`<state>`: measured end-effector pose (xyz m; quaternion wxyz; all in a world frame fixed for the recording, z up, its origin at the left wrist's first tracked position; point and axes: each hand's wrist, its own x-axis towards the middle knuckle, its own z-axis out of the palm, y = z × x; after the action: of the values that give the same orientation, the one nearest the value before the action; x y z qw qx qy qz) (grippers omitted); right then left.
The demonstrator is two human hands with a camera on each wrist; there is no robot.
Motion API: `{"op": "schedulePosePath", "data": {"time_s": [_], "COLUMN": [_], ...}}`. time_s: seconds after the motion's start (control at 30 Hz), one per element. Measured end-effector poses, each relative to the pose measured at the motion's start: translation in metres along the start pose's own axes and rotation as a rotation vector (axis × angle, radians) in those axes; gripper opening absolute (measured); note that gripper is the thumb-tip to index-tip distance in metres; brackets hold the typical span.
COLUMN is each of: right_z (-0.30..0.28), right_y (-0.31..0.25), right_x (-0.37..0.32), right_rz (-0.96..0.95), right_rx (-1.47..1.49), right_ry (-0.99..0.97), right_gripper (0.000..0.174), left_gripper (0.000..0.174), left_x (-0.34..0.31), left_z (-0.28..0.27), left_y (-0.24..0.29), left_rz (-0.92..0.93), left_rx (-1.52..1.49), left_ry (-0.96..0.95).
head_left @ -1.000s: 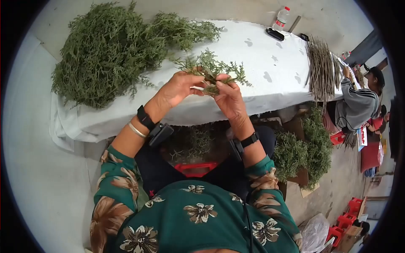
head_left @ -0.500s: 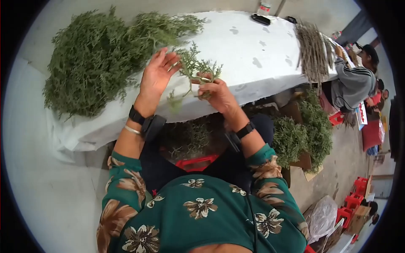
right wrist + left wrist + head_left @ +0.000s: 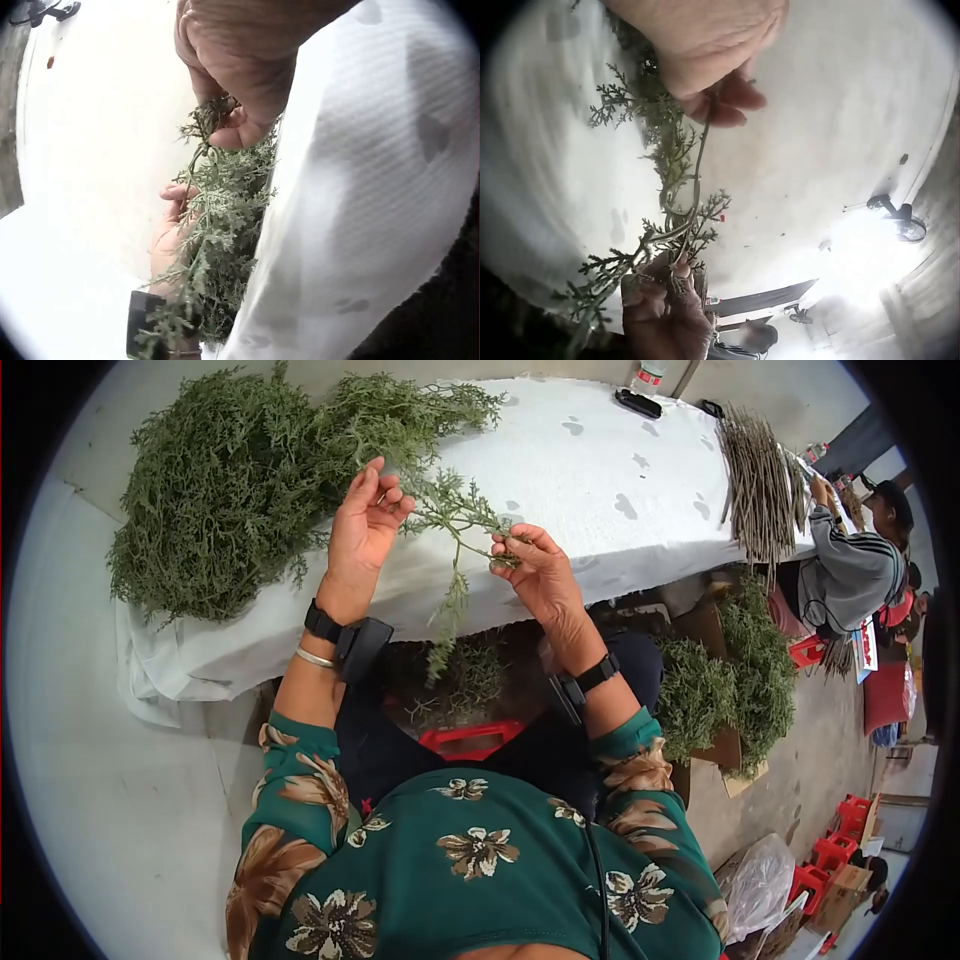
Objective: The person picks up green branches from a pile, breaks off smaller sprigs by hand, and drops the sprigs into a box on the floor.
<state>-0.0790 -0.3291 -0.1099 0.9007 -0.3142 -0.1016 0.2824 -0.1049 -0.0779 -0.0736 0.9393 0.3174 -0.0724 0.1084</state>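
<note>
A green branching sprig spans the space between both hands, one frond hanging down past the table edge. My right hand pinches its gathered end between thumb and fingers; the right wrist view shows that hand close over the stems. My left hand is raised near the big green pile. In the left wrist view, a thin bare stem runs from the curled fingertips of my left hand to the right hand.
A white cloth-covered table carries a bundle of brown sticks, a black object and a bottle. More greenery lies below at the right. A person in grey sits beyond; a red stool is below.
The sprig, bunched between both hands a second ago, is now spread out with a frond hanging. My left hand moved left, away from my right, and its fingers have since curled more.
</note>
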Motion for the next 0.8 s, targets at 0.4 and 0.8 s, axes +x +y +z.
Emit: {"op": "schedulePosePath", "data": {"time_s": [0.4,0.8], "right_z": [0.005,0.013], "right_y": [0.014,0.022], "right_x": [0.014,0.012], "right_rz": [-0.093,-0.137], "right_rx": [-0.096,-0.141], "right_ry": [0.057,-0.042], "right_gripper": [0.018,0.023], "left_gripper": [0.05,0.083], "left_x": [-0.024,-0.041], "left_z": [0.039,0.036], "left_y": [-0.035,-0.046], "left_rz": [-0.072,-0.123], "left_rx": [0.453,0.364], "left_ry": [0.254,0.359]}}
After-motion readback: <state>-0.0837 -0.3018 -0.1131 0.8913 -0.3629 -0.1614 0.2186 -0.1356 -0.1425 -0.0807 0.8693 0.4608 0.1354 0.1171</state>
